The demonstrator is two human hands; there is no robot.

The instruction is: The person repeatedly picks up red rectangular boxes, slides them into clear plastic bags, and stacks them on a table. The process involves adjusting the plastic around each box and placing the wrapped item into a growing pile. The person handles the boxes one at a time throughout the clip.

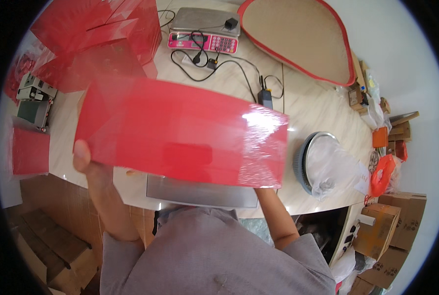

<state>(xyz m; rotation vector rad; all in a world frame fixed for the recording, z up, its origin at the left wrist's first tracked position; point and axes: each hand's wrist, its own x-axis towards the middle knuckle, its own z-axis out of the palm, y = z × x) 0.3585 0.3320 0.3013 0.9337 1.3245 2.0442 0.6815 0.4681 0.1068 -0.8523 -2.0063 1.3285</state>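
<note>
A flat red panel or box (pixel 175 136), its right end covered in shiny clear wrap, is held up over the table before me. My left hand (pixel 88 158) grips its lower left corner, with the thumb on the near face. My right hand is hidden behind the panel's lower right part; only the forearm shows, so its grip cannot be seen. Below the panel a grey metallic plate or tray (pixel 201 193) lies at the table's near edge, partly covered from view. Large red wrapped boxes (pixel 131 40) stand at the back left, blurred in part.
A pink digital scale (pixel 204 27) with black cables stands at the back. Beside it lies a large red-rimmed beige tray (pixel 300 37). A basin (pixel 302 166) with a plastic bag is at right, cardboard boxes (pixel 380 228) beyond. A small machine (pixel 35 99) and red box (pixel 31 151) sit left.
</note>
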